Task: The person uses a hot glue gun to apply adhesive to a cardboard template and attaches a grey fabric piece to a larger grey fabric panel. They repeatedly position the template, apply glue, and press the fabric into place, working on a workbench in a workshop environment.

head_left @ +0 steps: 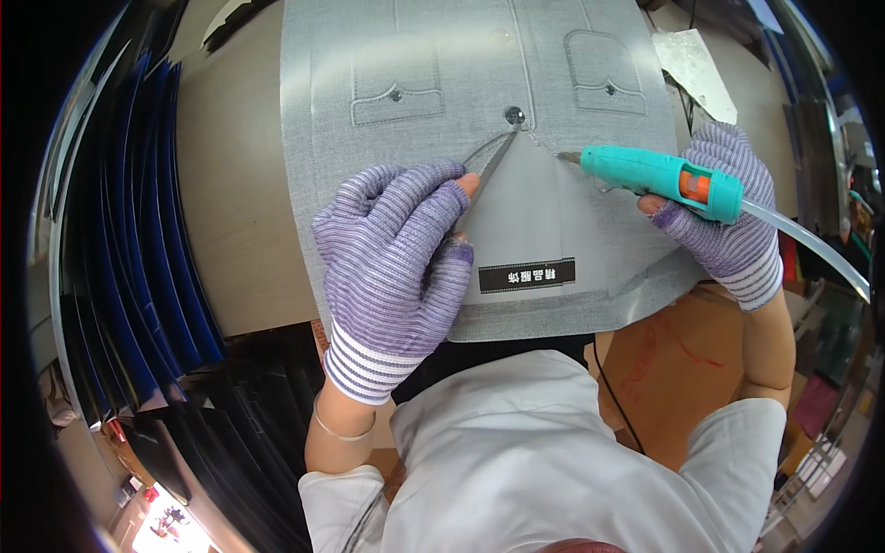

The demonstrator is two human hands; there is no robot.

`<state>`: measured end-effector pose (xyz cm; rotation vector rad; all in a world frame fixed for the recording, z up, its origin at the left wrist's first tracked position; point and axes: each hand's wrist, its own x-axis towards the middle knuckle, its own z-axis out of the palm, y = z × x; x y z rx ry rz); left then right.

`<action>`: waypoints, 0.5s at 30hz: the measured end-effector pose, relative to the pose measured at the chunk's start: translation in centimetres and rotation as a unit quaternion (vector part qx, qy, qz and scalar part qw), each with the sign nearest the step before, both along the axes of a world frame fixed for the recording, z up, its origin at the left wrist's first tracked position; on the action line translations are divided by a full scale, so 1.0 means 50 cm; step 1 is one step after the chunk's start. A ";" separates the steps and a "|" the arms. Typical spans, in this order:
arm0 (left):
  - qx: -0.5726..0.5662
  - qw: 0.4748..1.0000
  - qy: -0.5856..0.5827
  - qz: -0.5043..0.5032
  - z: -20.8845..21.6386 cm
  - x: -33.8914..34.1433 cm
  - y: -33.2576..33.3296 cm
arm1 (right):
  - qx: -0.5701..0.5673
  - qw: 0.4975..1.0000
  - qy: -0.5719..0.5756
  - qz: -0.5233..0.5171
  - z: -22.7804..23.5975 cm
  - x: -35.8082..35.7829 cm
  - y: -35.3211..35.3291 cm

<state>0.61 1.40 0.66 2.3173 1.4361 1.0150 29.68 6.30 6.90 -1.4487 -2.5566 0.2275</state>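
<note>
A grey, denim-look sheet [323, 138] made like a shirt front lies on the table, with two pocket shapes and a round dark button [514, 116]. Below the button a smooth, lighter grey triangle shows between two edges, with a black label [526, 276] near its base. My left hand [396, 249], in a purple striped glove with bare fingertips, pinches the left edge of this opening, lifting it slightly. In my gloved right hand [728, 203] is a teal glue gun [636, 173], its nozzle close to the right edge. A translucent glue stick [811, 244] trails from its rear.
Several dark blue folded pieces [138, 230] stand in a row at the left of the table [235, 175]. A whitish scrap sheet [696, 69] lies at the upper right. Below the table's front edge are a brown cardboard box [682, 359] and a black cable [619, 410].
</note>
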 end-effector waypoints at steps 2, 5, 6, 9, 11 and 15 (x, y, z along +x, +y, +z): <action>0.009 1.000 0.006 0.002 -0.005 0.001 -0.001 | 0.020 0.999 0.011 0.038 0.008 -0.011 0.013; 0.001 1.000 0.020 0.012 -0.003 0.001 -0.002 | 0.035 0.995 0.049 0.074 0.003 -0.026 0.037; 0.005 1.000 0.018 0.012 -0.003 0.002 -0.002 | 0.017 0.996 0.072 0.054 0.002 -0.030 0.035; 0.010 1.000 0.006 0.009 -0.006 0.001 -0.001 | 0.047 0.991 0.115 0.047 -0.011 -0.029 0.031; 0.004 1.000 -0.010 0.002 -0.006 -0.001 0.000 | 0.041 0.993 0.098 0.057 -0.003 -0.014 0.023; -0.016 1.000 0.018 0.002 0.006 0.002 -0.008 | 0.027 0.997 -0.001 0.070 0.022 0.023 -0.016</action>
